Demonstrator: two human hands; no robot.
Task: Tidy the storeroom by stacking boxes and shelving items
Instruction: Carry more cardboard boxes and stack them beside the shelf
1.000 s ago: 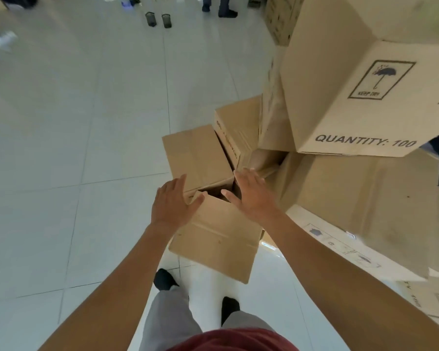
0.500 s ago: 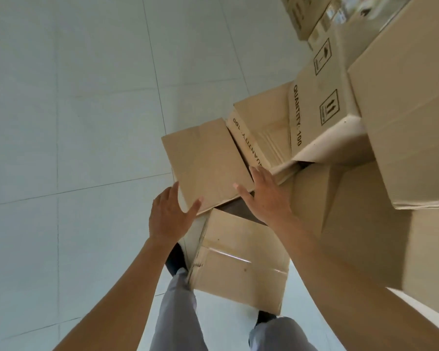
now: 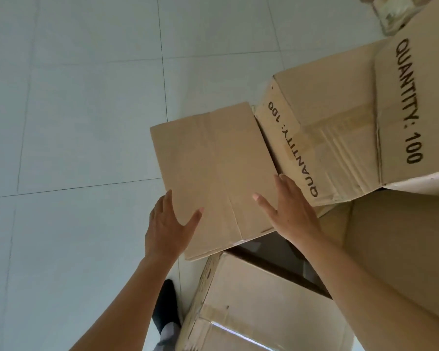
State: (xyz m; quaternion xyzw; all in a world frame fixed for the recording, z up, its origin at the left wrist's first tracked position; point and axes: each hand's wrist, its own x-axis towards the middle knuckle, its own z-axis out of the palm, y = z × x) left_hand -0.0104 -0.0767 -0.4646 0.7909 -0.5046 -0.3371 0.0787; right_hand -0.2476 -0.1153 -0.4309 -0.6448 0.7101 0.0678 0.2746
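Pale tiled floor (image 3: 74, 110) fills the view from 8 to 12 o'clock; a loose carton heap (image 3: 403, 236) occupies 1 to 5 o'clock. Task judged early: the open carton (image 3: 251, 300) at 5 o'clock is unsealed, its flap (image 3: 213, 168) raised at centre, and the printed carton (image 3: 335, 138) at 2 o'clock lies tilted, unstacked. No shelving is visible. The left hand (image 3: 166, 229), at 7 o'clock of the flap, pinches its edge, thumb on top. The right hand (image 3: 292, 214), at 4 o'clock, rests flat on it, fingers (image 3: 285, 184) straight, grasping nothing.
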